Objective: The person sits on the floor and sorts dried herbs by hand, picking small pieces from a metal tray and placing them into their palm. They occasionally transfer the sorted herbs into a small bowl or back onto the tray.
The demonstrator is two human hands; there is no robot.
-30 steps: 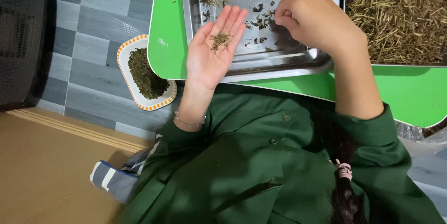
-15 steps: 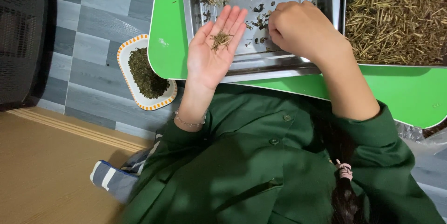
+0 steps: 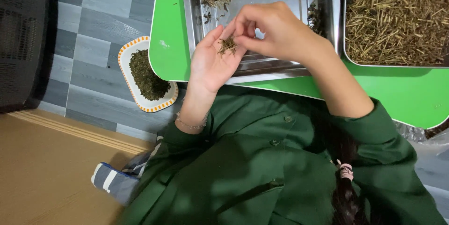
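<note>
Left hand (image 3: 213,66) lies flat open, palm up, cradling a little clump of dried herbs (image 3: 228,45); right hand (image 3: 276,31) fingertips pinched together on that clump, over the steel tray (image 3: 322,0).

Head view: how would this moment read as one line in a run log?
left hand: open, palm up, dried herb bits on it | right hand: fingertips at bits | steel tray beneath | dish of herbs on floor

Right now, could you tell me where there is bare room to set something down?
Free: the green table strip left of the steel tray, and its near edge under the straw tray. Crowded: the steel tray's near end, where both hands meet.
</note>
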